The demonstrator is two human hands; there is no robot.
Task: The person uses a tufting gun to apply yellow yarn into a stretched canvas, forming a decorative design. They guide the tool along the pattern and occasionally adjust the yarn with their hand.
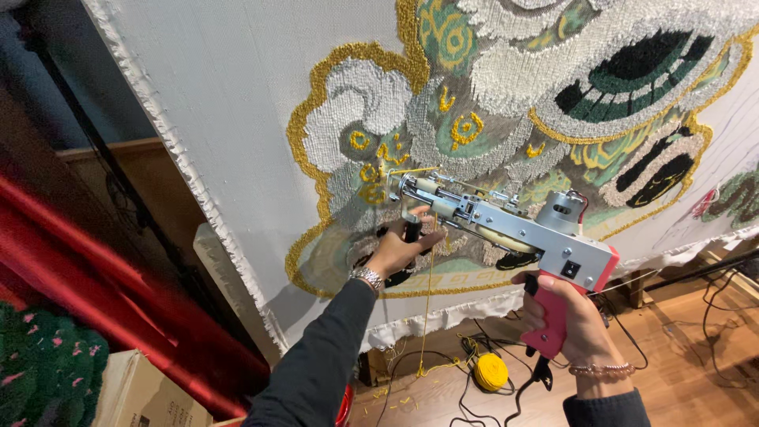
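Observation:
A tufting gun (506, 225) with a silver metal body and a pink handle is pressed, tip first, against a stretched white cloth (245, 103). My right hand (565, 312) grips the pink handle. My left hand (399, 249) holds the black front grip under the gun's nose. Yellow yarn (429, 292) runs from the gun's tip down to a yellow yarn ball (490, 372) on the floor. The cloth bears a tufted design (506, 87) in gold, white, green and black, and the tip sits on a gold patch.
A wooden frame (103, 150) edges the cloth at left. Red fabric (87, 269) and a cardboard box (146, 395) lie lower left, next to a green tufted piece with pink spots (43, 372). Black cables (711, 316) trail over the wooden floor.

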